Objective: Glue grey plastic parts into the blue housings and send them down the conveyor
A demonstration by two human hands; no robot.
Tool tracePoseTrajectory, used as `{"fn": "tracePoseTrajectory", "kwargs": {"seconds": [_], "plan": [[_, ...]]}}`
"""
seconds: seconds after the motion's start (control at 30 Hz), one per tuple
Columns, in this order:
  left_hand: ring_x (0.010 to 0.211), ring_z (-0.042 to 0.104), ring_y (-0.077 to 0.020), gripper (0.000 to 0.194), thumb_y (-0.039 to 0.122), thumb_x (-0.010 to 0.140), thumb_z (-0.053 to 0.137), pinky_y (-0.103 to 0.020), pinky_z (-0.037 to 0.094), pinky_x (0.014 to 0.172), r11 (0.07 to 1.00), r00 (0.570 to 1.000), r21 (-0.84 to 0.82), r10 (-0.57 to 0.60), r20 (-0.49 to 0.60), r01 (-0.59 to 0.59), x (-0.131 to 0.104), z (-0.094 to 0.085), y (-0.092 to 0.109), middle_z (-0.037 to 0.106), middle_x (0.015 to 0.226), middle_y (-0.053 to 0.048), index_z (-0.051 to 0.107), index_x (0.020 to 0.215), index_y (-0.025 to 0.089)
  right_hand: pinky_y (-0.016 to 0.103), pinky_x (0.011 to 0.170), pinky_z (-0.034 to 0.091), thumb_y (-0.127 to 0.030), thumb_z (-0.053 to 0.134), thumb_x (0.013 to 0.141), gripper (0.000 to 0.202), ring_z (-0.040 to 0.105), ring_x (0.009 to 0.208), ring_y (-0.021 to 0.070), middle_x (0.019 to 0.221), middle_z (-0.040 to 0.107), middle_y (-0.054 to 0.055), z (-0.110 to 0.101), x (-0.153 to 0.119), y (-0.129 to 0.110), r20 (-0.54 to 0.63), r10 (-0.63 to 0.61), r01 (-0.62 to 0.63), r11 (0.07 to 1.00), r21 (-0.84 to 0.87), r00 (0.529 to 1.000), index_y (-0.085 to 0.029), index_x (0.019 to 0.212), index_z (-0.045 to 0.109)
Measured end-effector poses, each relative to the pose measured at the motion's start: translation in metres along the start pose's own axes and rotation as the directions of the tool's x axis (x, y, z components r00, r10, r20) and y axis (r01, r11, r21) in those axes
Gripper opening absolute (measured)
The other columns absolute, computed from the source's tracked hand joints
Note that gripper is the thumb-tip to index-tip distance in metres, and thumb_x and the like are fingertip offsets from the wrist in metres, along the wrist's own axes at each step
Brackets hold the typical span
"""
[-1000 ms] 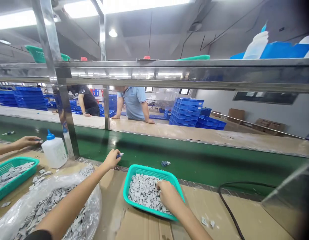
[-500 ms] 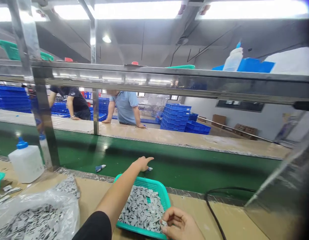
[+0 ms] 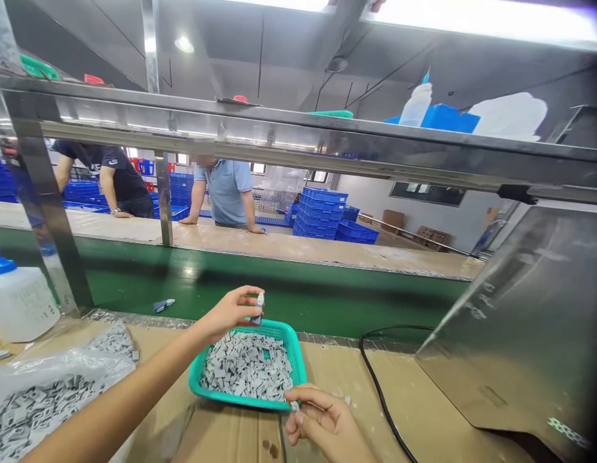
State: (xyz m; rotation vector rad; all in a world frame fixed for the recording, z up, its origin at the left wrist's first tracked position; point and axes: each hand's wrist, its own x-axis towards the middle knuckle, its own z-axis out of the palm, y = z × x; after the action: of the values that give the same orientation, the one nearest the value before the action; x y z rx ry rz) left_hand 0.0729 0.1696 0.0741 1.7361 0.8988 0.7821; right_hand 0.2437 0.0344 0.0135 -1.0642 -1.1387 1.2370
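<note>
Above the far rim of a green plastic basket (image 3: 301, 366), my left hand (image 3: 233, 312) pinches a small blue-and-white plastic piece (image 3: 260, 302), held upright. Many small grey plastic parts (image 3: 245, 366) fill the basket. My right hand (image 3: 325, 421) is at the basket's near right corner, with thumb and fingers closed on one small grey plastic part (image 3: 294, 406). Another blue-and-white piece (image 3: 163, 305) lies on the green conveyor belt (image 3: 327, 302), left of my left hand.
A clear plastic bag (image 3: 67, 366) of grey parts lies at left, near a white bottle with a blue cap (image 3: 21, 299). A black cable (image 3: 376, 386) and a metal panel (image 3: 520, 308) stand at right. Two people lean on the far table (image 3: 298, 247).
My left hand has picked the blue-and-white piece off the belt and drawn it back over the basket. The right hand still holds its grey part. The view has shifted.
</note>
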Motion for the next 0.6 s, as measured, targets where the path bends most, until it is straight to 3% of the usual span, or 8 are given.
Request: {"fn": "tracePoseTrajectory", "kwargs": {"seconds": [0.07,0.13,0.23,0.4,0.5,0.6], "plan": [[0.088,0.056,-0.015,0.037,0.027,0.075,0.055,-0.024,0.046,0.069,0.969,1.0,-0.248,-0.014,-0.001,0.013,-0.053,-0.004,0.006,0.053,0.106,-0.005,0.047,0.111,0.025,0.026,0.054,0.048,-0.033,0.07,0.061,0.024,0.057,0.05,0.0109,0.063,0.057,0.001,0.006,-0.006,-0.003,0.064,0.051,-0.051,0.999,-0.001,0.997,-0.016,0.077,0.067],[0.086,0.056,-0.0145,0.045,0.024,0.07,0.061,-0.022,0.045,0.067,0.898,0.992,-0.431,-0.123,-0.039,0.095,-0.1,-0.007,0.004,0.054,0.104,-0.003,0.046,0.113,0.029,0.026,0.056,0.048,-0.03,0.071,0.061,0.028,0.058,0.052,0.0113,0.063,0.058,0.001,0.012,-0.012,-0.004,0.108,0.117,-0.117,0.993,-0.008,0.987,-0.016,0.084,0.066],[0.084,0.056,-0.0142,0.044,0.021,0.067,0.065,-0.023,0.044,0.071,0.775,0.956,-0.604,-0.286,-0.072,0.186,-0.149,-0.008,-0.013,0.058,0.098,-0.003,0.053,0.109,0.025,0.026,0.056,0.048,-0.026,0.073,0.057,0.035,0.057,0.053,0.0107,0.068,0.058,0.0,0.023,-0.02,-0.005,0.069,0.179,-0.178,0.984,-0.025,0.981,-0.017,0.09,0.065],[0.091,0.057,-0.0171,0.027,0.022,0.066,0.066,-0.024,0.041,0.081,0.605,0.927,-0.779,-0.365,-0.085,0.167,-0.175,0.004,-0.047,0.063,0.095,-0.007,0.062,0.092,0.017,0.027,0.058,0.051,-0.026,0.075,0.052,0.021,0.058,0.056,0.012,0.07,0.056,0.001,0.034,-0.03,0.001,0.02,0.214,-0.21,0.97,-0.122,0.977,-0.015,0.067,0.067],[0.094,0.057,-0.019,0.029,0.022,0.068,0.065,-0.027,0.04,0.085,0.539,0.929,-0.833,-0.358,-0.096,0.122,-0.18,0.012,-0.056,0.063,0.1,-0.007,0.06,0.096,0.018,0.028,0.06,0.052,-0.026,0.076,0.05,0.02,0.057,0.06,0.0124,0.079,0.056,0.003,0.035,-0.035,0.008,0.035,0.201,-0.194,0.97,-0.149,0.979,-0.016,0.065,0.068],[0.092,0.058,-0.018,0.031,0.02,0.07,0.063,-0.027,0.041,0.083,0.52,0.932,-0.841,-0.357,-0.057,0.148,-0.185,0.015,-0.057,0.065,0.095,-0.006,0.058,0.1,0.018,0.028,0.062,0.053,-0.027,0.074,0.053,0.019,0.057,0.064,0.0132,0.081,0.055,0.005,0.035,-0.038,0.015,0.07,0.185,-0.17,0.969,-0.181,0.98,-0.017,0.068,0.069]]}}
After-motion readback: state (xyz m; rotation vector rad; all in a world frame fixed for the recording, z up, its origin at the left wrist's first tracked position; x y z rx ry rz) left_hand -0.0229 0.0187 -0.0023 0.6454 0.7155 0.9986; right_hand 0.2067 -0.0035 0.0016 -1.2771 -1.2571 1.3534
